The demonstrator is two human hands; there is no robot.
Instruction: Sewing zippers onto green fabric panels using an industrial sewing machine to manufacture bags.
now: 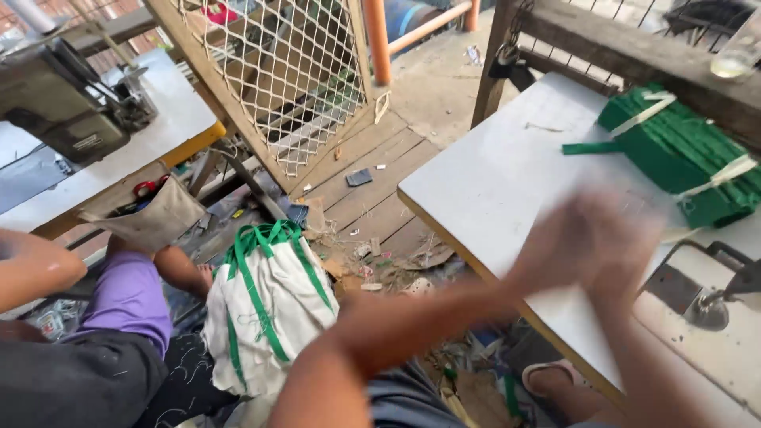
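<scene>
Nearby, white bag (265, 317) with green straps (252, 261) bulges, contents unseen.

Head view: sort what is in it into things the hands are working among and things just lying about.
By the hands:
hands, blurred, together over the white table
green strap bundle
sewing machine bed

Lying about:
white bag with green straps
mesh panel
floor scraps

Both forearms reaching forward and up to the right, left hand (555, 250) and right hand (626, 254) pressed together, motion-blurred, fingers indistinct, grip unclear
</scene>
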